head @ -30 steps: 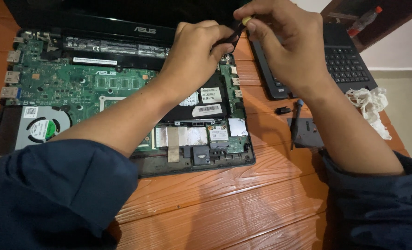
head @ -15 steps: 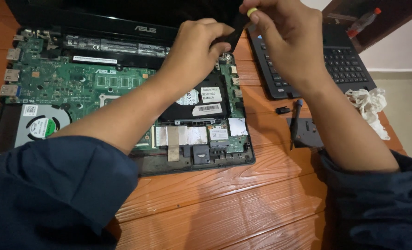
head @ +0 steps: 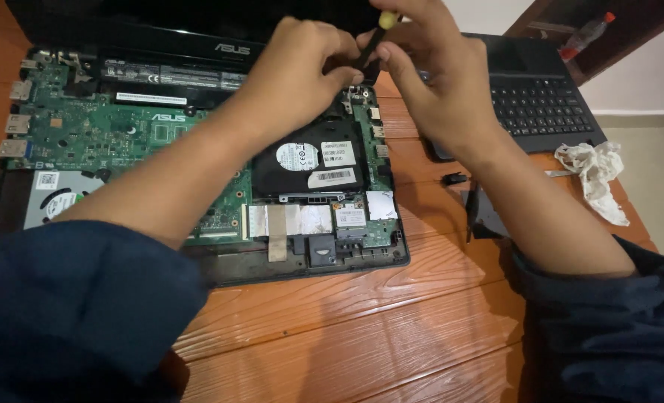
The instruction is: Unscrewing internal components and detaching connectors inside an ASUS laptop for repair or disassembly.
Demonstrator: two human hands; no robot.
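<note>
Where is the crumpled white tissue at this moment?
In the head view, the crumpled white tissue lies at the right edge of the wooden table, just below the detached black keyboard panel and right of the person's right forearm.

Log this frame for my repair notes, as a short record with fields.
Surface: orange wooden table
Main item: opened laptop, green board and black drive exposed
Left hand: at the laptop's far right corner, fingers meeting the right hand
Right hand: holds a dark screwdriver with yellow end
Right side: removed keyboard panel, crumpled white tissue, small black parts
Far right corner: red-capped bottle
</note>
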